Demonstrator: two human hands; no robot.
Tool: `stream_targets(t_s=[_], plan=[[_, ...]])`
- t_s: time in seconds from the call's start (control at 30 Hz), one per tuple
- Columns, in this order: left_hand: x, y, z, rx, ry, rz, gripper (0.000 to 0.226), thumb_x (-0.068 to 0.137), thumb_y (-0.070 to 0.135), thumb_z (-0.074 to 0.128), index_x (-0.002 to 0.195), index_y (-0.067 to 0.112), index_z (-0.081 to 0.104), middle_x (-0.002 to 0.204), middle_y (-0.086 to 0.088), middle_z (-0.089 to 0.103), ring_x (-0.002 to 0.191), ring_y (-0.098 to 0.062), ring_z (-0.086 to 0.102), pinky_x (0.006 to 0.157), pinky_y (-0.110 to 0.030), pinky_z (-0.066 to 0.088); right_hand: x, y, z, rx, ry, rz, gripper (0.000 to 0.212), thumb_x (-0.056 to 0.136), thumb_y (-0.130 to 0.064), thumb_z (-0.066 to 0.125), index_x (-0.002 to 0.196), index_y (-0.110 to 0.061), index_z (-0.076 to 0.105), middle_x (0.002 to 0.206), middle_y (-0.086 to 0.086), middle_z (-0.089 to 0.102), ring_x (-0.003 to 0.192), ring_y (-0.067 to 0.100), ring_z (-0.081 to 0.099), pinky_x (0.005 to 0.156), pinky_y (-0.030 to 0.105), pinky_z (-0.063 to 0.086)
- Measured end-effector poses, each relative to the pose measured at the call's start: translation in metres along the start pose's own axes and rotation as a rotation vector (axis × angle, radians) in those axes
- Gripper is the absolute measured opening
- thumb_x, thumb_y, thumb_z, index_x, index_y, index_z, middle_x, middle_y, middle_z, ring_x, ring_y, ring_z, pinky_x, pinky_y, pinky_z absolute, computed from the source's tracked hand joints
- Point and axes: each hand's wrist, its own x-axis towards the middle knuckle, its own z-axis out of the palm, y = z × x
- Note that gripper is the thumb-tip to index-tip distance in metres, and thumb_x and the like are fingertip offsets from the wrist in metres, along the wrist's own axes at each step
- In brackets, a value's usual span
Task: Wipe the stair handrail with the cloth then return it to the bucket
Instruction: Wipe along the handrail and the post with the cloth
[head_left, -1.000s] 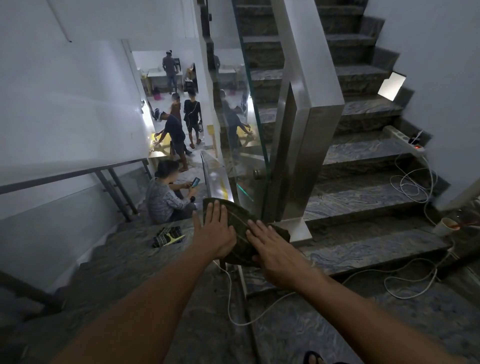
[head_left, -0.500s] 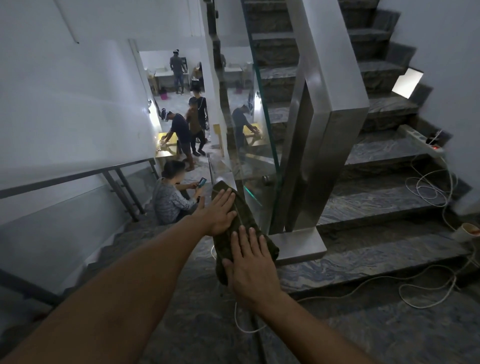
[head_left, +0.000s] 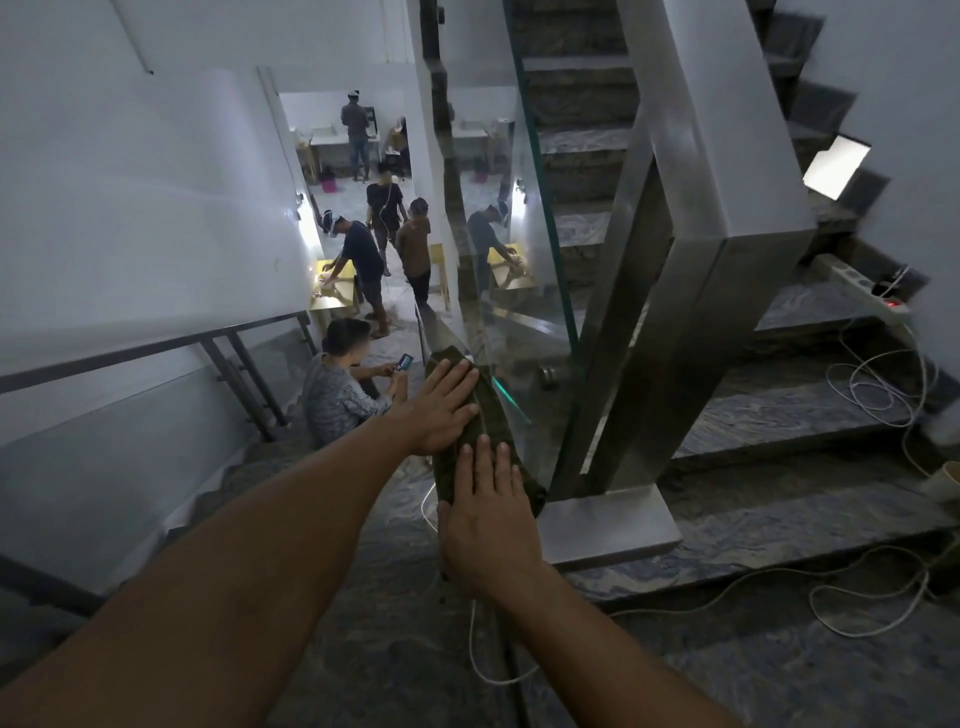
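while both hands lie flat, fingers spread, the left hand (head_left: 441, 410) presses the upper part of the dark green cloth (head_left: 483, 415) and the right hand (head_left: 488, 525) presses its lower part; neither grips it. cloth is draped over the sloping handrail (head_left: 434, 325) beside the glass panel (head_left: 535, 291), near the steel post (head_left: 691, 291). white cable (head_left: 779, 577) trails over the stone steps (head_left: 769, 410)

Indoor stairwell landing: marble steps (head_left: 769, 410), steel newel post (head_left: 722, 270), glass balustrade (head_left: 524, 218), white walls, room with people (head_left: 358, 254) at tables below.
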Motion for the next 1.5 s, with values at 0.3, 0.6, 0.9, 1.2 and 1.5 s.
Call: stream_targets(t_s=[0.3, 0.6, 0.9, 1.2, 1.5], plan=[[0.062, -0.03, 0.003, -0.105, 0.073, -0.023, 0.059, 0.1, 0.044, 0.017, 0.151, 0.024, -0.004, 0.162, 0.002, -0.01, 0.147, -0.018, -0.016, 0.115, -0.06, -0.002, 0.065, 0.009, 0.005, 0.062, -0.038, 0.032, 0.073, 0.097, -0.04, 0.03, 0.148, -0.007, -0.01, 0.158, 0.018, -0.015, 0.145, 0.034, -0.016, 0.113, 0.042, -0.009], [0.055, -0.016, 0.008, -0.752, 0.174, -0.195, 0.065, 0.101, 0.028, 0.032, 0.149, 0.008, -0.007, 0.159, -0.017, -0.005, 0.143, -0.036, 0.018, 0.116, -0.048, 0.018, 0.085, 0.011, -0.006, 0.156, -0.131, 0.016, 0.075, 0.097, -0.041, 0.032, 0.148, -0.006, -0.011, 0.158, 0.015, -0.019, 0.144, 0.031, -0.021, 0.115, 0.043, -0.006], [0.023, -0.008, 0.021, -1.318, 0.146, -0.33, 0.018, 0.101, 0.023, 0.031, 0.103, 0.026, 0.048, 0.116, -0.011, 0.055, 0.11, -0.026, 0.054, 0.101, -0.043, 0.044, 0.071, 0.016, -0.006, 0.146, -0.17, -0.023, 0.074, 0.097, -0.04, 0.032, 0.149, -0.005, -0.008, 0.159, 0.014, -0.015, 0.145, 0.029, -0.019, 0.118, 0.047, -0.001], [-0.026, 0.017, 0.04, -1.426, 0.098, -0.378, 0.033, 0.102, 0.029, 0.031, 0.126, 0.015, 0.048, 0.12, -0.012, 0.057, 0.111, -0.026, 0.055, 0.096, -0.039, 0.045, 0.01, 0.015, -0.001, -0.053, -0.12, -0.091, 0.071, 0.097, -0.044, 0.024, 0.148, -0.005, -0.005, 0.159, 0.017, -0.008, 0.146, 0.029, -0.012, 0.119, 0.045, -0.005], [-0.083, 0.061, 0.069, -1.411, 0.167, -0.402, 0.038, 0.1, 0.037, 0.031, 0.13, 0.016, 0.041, 0.122, -0.019, 0.057, 0.106, -0.032, 0.059, 0.095, -0.05, 0.05, -0.058, 0.052, 0.0, -0.152, -0.08, -0.243, 0.08, 0.08, -0.052, 0.001, 0.148, -0.011, -0.009, 0.155, 0.008, -0.016, 0.145, 0.024, -0.018, 0.113, 0.039, -0.018]])
